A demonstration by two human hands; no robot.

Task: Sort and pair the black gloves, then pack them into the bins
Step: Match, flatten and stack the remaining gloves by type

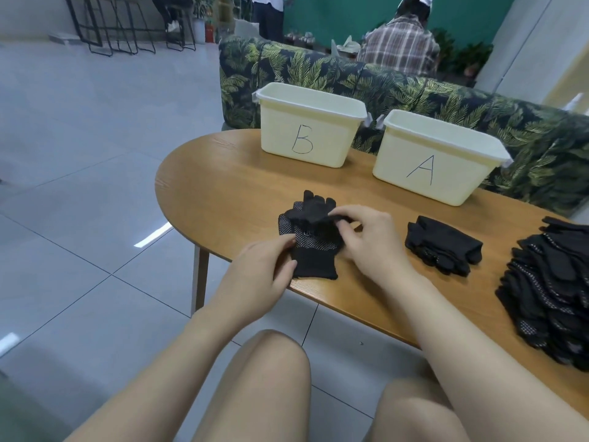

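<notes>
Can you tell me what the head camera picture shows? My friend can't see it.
Two hands, left hand and right hand, hold black gloves on a wooden table, near bins B and A.

A wooden desk [223,173] with a rounded end carries everything. Under the two grips lies a pair of black gloves [310,240], dotted palm up, cuffs toward the near edge. Just to the right of the right grip [369,240] sits a folded glove bundle [443,245], and further right, at the desk's edge, a pile of black gloves [551,288]. Beyond the grips stand two cream bins: bin B [307,129] and, to its right, bin A [436,161].
</notes>
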